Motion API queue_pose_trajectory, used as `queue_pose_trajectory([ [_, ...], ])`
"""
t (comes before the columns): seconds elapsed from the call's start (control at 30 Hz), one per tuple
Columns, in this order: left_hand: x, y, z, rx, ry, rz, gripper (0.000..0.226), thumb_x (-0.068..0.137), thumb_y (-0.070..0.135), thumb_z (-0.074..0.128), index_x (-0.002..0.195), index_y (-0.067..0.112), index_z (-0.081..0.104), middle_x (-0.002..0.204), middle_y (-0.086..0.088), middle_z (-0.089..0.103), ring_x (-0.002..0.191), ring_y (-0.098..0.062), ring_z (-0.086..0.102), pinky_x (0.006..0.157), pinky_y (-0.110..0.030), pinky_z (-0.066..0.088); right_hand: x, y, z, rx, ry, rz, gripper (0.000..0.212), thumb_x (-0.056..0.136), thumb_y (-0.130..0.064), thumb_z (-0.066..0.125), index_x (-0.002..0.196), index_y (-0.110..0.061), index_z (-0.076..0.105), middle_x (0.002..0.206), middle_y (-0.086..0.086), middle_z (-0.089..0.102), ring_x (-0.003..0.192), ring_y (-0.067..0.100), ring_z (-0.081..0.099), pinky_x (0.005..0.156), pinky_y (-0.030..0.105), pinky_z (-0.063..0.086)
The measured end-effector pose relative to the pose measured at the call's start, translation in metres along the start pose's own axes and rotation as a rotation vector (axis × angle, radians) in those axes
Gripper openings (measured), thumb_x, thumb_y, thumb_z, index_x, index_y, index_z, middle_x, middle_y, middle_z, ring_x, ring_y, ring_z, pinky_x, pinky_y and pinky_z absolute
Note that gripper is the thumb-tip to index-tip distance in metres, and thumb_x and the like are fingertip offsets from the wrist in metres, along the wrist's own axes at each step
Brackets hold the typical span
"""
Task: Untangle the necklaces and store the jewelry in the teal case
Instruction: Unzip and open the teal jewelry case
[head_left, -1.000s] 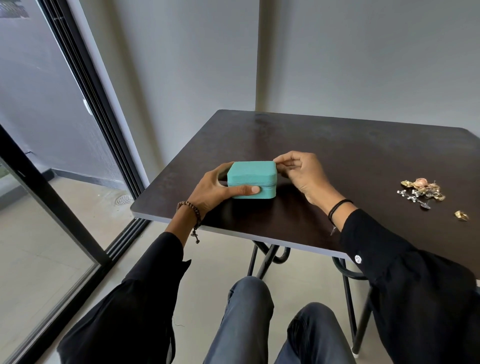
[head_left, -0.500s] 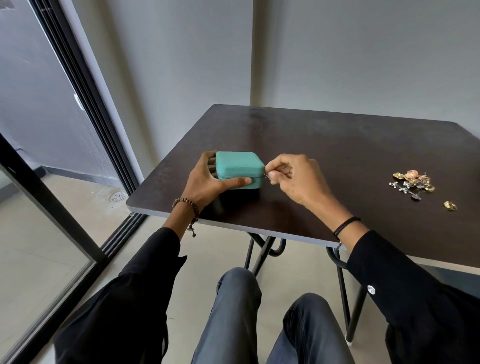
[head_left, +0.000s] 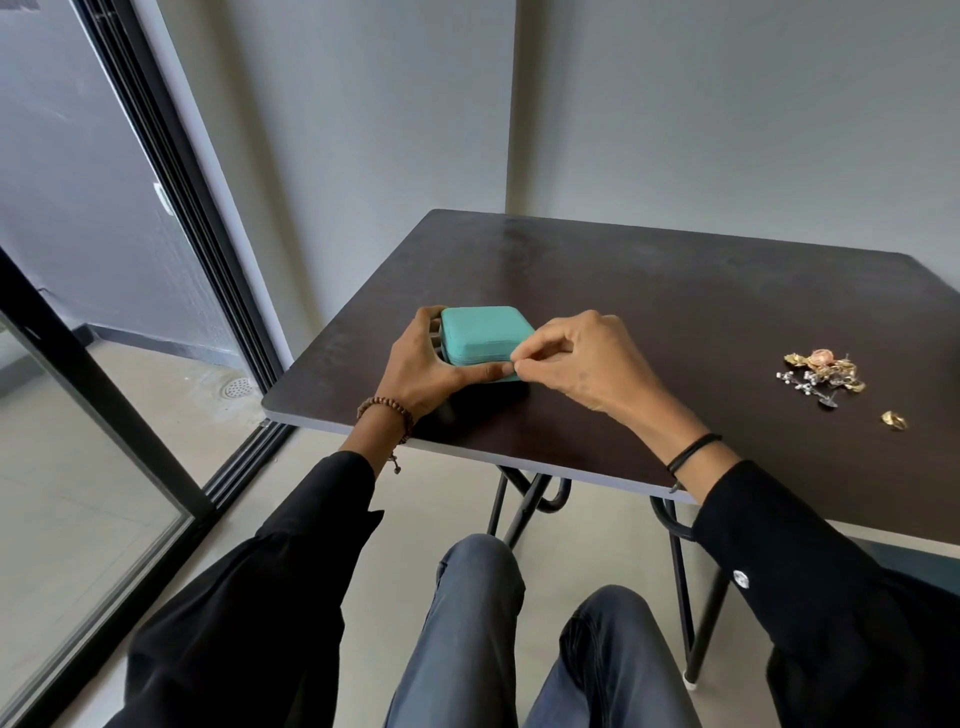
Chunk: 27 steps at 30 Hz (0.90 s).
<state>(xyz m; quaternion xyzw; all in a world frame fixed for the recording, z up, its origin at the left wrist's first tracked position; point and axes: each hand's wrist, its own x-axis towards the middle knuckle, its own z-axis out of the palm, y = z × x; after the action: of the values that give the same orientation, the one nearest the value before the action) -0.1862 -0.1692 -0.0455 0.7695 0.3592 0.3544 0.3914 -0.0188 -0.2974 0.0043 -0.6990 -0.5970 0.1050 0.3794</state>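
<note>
Teal case (head_left: 483, 335), lid down, is seen standing on the dark table (head_left: 649, 291), toward 9 o'clock on the tabletop and close to the near edge. The case is gripped by the left hand (head_left: 423, 364) from its 9 o'clock side, with the fingers curled round the far wall and the thumb laid along the 6 o'clock face. The case's 4 o'clock corner is pinched at the seam between thumb and forefinger of the right hand (head_left: 576, 358); what exactly is nipped there is too small to be made out. A tangled heap of jewelry (head_left: 823, 373), gold, pink and silver, is left lying well apart at 3 o'clock from the case, and a single gold piece (head_left: 894, 420) is set near the heap at its 5 o'clock. A beaded bracelet (head_left: 387, 408) is worn on the left wrist and a black band (head_left: 693, 451) on the right.
</note>
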Motion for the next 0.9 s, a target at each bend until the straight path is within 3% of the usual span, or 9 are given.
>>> queue_pose_trajectory([
  [0.1,0.001,0.002,-0.001,-0.010,-0.012,0.000,0.089,0.060,0.044,0.093,0.131,0.019,0.046,0.124,0.008,0.057,0.112,-0.005,0.057,0.083,-0.006,0.046,0.002,-0.001,-0.005,-0.067,-0.069,-0.059,0.012,0.076,-0.017,0.080,0.086,-0.022,0.084,0.088,-0.011,0.076,0.079,0.002,0.069,0.074,0.015,0.053],
  [0.27,0.001,-0.001,-0.004,-0.029,-0.045,0.001,0.092,0.061,0.042,0.093,0.136,0.022,0.044,0.125,0.012,0.056,0.117,-0.005,0.055,0.097,-0.014,0.047,0.005,-0.001,-0.002,-0.173,-0.110,-0.208,0.018,0.081,-0.008,0.074,0.097,-0.010,0.082,0.100,0.000,0.073,0.087,0.013,0.070,0.084,0.034,0.060],
  [0.47,0.004,-0.003,-0.011,-0.048,-0.101,-0.002,0.103,0.062,0.039,0.093,0.148,0.026,0.038,0.135,0.011,0.052,0.118,-0.002,0.053,0.101,-0.021,0.047,0.005,0.009,-0.005,-0.205,-0.070,-0.293,0.015,0.093,-0.006,0.071,0.105,-0.007,0.080,0.105,0.001,0.071,0.095,0.014,0.068,0.088,0.031,0.059],
  [0.63,0.004,-0.004,-0.008,-0.087,-0.095,0.013,0.103,0.061,0.035,0.094,0.149,0.026,0.040,0.138,0.005,0.055,0.116,-0.002,0.058,0.099,-0.019,0.051,0.009,0.006,-0.004,-0.315,-0.072,-0.374,0.012,0.093,-0.006,0.070,0.101,-0.009,0.078,0.099,0.005,0.074,0.089,0.021,0.069,0.081,0.039,0.058],
  [0.8,0.005,-0.006,-0.010,-0.119,-0.077,0.012,0.103,0.059,0.039,0.094,0.147,0.027,0.042,0.135,0.006,0.058,0.111,0.011,0.057,0.098,-0.021,0.051,0.014,-0.012,-0.001,-0.443,-0.130,-0.425,0.015,0.086,-0.007,0.065,0.093,-0.012,0.077,0.095,0.004,0.074,0.089,0.025,0.069,0.075,0.040,0.057],
  [0.9,0.005,-0.008,-0.009,-0.129,-0.072,0.006,0.099,0.062,0.032,0.094,0.147,0.025,0.043,0.135,0.004,0.058,0.114,0.004,0.059,0.097,-0.020,0.052,0.018,-0.025,0.006,-0.497,-0.170,-0.474,0.011,0.087,-0.014,0.063,0.091,-0.015,0.073,0.093,0.000,0.070,0.085,0.024,0.065,0.066,0.038,0.052],
])
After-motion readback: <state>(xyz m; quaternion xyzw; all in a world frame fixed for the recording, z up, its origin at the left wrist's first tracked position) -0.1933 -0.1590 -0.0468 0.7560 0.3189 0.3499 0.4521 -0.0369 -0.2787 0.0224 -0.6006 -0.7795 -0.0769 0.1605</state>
